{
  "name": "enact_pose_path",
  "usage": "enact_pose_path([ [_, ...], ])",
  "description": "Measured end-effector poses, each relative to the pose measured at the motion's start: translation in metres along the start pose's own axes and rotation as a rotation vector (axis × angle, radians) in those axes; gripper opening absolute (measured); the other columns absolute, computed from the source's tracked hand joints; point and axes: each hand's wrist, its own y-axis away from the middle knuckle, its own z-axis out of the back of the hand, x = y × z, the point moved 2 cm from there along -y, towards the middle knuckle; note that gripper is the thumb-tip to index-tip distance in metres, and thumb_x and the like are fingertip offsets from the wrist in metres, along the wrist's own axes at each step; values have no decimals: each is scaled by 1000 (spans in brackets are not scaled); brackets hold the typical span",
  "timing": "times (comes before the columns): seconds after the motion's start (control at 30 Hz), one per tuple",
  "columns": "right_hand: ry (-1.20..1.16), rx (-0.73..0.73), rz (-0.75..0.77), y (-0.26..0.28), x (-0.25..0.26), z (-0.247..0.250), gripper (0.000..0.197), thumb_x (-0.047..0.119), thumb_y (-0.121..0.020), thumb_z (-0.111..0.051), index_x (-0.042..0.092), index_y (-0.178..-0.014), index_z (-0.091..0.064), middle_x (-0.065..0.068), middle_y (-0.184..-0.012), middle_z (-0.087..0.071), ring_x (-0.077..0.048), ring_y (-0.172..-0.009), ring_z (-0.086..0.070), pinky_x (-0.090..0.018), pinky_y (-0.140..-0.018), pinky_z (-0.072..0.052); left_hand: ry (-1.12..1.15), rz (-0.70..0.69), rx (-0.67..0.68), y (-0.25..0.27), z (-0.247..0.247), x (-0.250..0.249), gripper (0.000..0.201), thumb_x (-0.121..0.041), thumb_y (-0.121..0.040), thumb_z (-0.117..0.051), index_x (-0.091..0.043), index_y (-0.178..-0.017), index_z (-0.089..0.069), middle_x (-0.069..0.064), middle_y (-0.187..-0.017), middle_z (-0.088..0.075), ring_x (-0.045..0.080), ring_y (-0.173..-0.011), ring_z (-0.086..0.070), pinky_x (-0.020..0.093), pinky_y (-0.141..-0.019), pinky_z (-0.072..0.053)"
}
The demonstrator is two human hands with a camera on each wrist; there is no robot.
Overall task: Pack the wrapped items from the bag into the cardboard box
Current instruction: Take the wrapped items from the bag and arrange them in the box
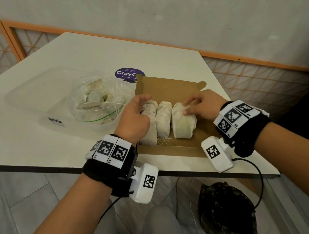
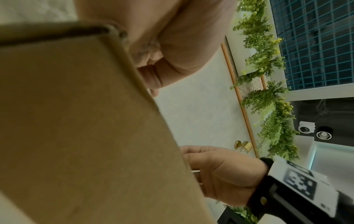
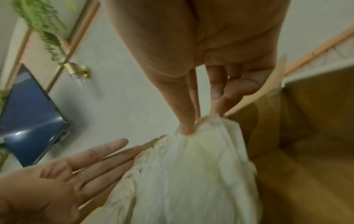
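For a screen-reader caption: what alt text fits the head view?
Two hands arrange three white paper-wrapped items in a brown cardboard box; the right hand pinches the rightmost, the left hand rests open beside them.

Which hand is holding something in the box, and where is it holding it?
The right hand pinches the rightmost wrapped item by its far top end. The left hand holds nothing; its straight fingers rest beside the wrapped items.

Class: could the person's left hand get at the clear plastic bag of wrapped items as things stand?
Probably yes: the left hand lies open at the brown cardboard box's left edge, and the clear plastic bag sits open-topped beside it with nothing between.
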Motion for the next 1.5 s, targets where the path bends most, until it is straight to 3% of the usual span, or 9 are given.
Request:
enact_pose_path([
  [0.1,-78,-188,-102,16,-7,18,40,23,-75,-75,19,-109,-55,-1,-92,-60,-21,-90,-59,-31,-72,-47,16,7,7,1,0,0,67,30,-71,-28,-6,-124,-48,0,-121,-50,7,-115,-46,17,-93,-40],
  [0.27,-140,131,-176,66,-20,6,36,29,-73,-77,11,-99,-61,-6,-81,-71,-21,-79,-69,-38,-82,-56,50,21,16,1,3,2,68,31,-70,-27,-6,-123,-48,6,-127,-50,13,-121,-47,26,-100,-42],
  [0.47,-128,49,-109,71,-28,-14,64,29,-69,-80,19,-125,-51,3,-104,-62,-17,-93,-62,-34,-90,-50,65,34,4,1,2,3,66,31,-71,-27,-6,-121,-48,8,-129,-51,14,-122,-47,35,-108,-39],
  [0.57,-73,9,-38,61,-22,-20,33,29,-80,-71,23,-111,-63,5,-102,-62,-12,-90,-57,-25,-82,-46,83,40,-3,0,1,4,66,31,-70,-28,-10,-116,-49,10,-131,-51,19,-128,-46,41,-110,-38],
  [0.67,-198,61,-58,50,-19,-13,17,24,-84,-67,16,-99,-70,6,-68,-61,-9,-60,-52,-21,-60,-44,106,47,-21,-1,2,6,66,32,-68,-27,-11,-114,-49,11,-132,-51,20,-131,-45,42,-110,-37],
  [0.87,-292,335,-166,29,-12,-1,21,13,-85,-65,5,-104,-66,-4,-71,-60,-9,-55,-47,-15,-49,-37,134,51,-32,-1,2,6,65,32,-69,-27,-11,-111,-50,9,-126,-53,21,-129,-47,43,-109,-39],
  [1.0,-195,202,-236,19,-7,-16,13,7,-83,-67,9,-79,-55,-8,-63,-59,-7,-40,-48,-14,-39,-40,130,45,-27,0,2,5,64,31,-70,-27,-11,-112,-50,5,-122,-53,19,-128,-47,39,-108,-40],
  [1.27,-166,-39,-283,32,-17,-12,25,28,-81,-70,10,-80,-53,-15,-83,-71,-24,-73,-66,-40,-81,-57,113,31,-13,0,3,6,62,29,-71,-28,-12,-112,-51,4,-121,-54,17,-126,-48,37,-109,-39],
  [1.5,-253,75,-329,53,-21,-34,30,24,-75,-76,0,-90,-66,-12,-80,-72,-21,-70,-68,-31,-76,-56,115,7,-20,5,0,3,59,29,-75,-28,-9,-113,-50,1,-115,-54,9,-115,-50,21,-97,-44],
])
